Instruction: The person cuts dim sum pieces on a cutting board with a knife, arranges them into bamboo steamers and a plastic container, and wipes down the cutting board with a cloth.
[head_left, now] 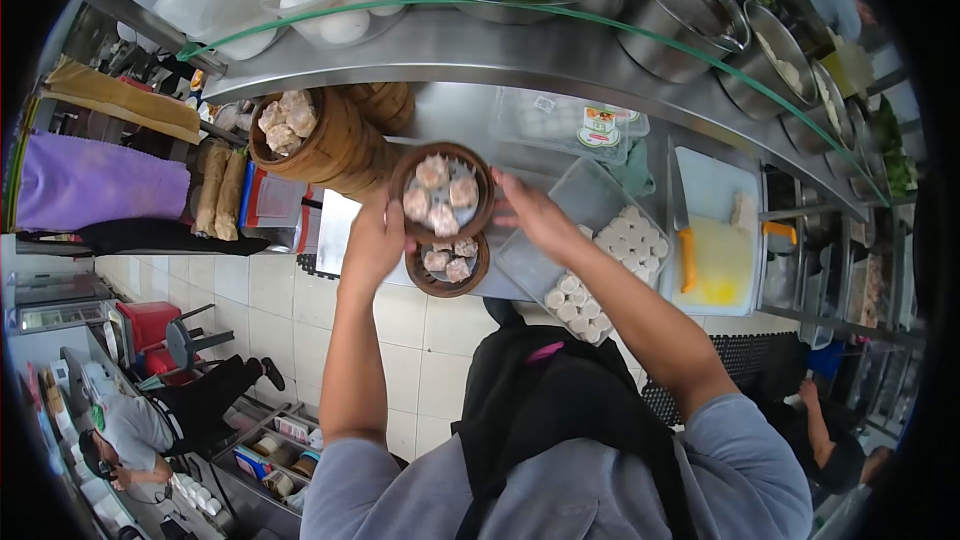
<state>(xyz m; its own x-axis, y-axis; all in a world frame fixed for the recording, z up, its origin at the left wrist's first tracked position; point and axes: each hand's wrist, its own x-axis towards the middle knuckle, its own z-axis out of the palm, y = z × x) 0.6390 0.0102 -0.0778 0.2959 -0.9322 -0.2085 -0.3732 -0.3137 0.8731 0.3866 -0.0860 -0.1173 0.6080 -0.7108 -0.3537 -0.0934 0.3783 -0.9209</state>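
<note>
A round bamboo steamer (483, 218) with several pale pink dumplings (432, 172) on a white liner is held up above the counter. My left hand (378, 240) grips its left side. At the right rim is my right hand (530, 210), its fingers stretched out and spread. Partly under the held steamer, a second steamer (449, 289) with more dumplings (458, 270) stands at the counter's front edge. To the left rises a stack of steamers (335, 155), its top one filled with dumplings (287, 123).
Right of my right hand lies a plastic tray (545, 258) of white rolls (632, 240). Beyond are a cutting board (715, 180) and an orange-handled knife (687, 260). A metal shelf (420, 45) overhangs the back, bearing eggs, broccoli and metal containers. Two other people are farther off.
</note>
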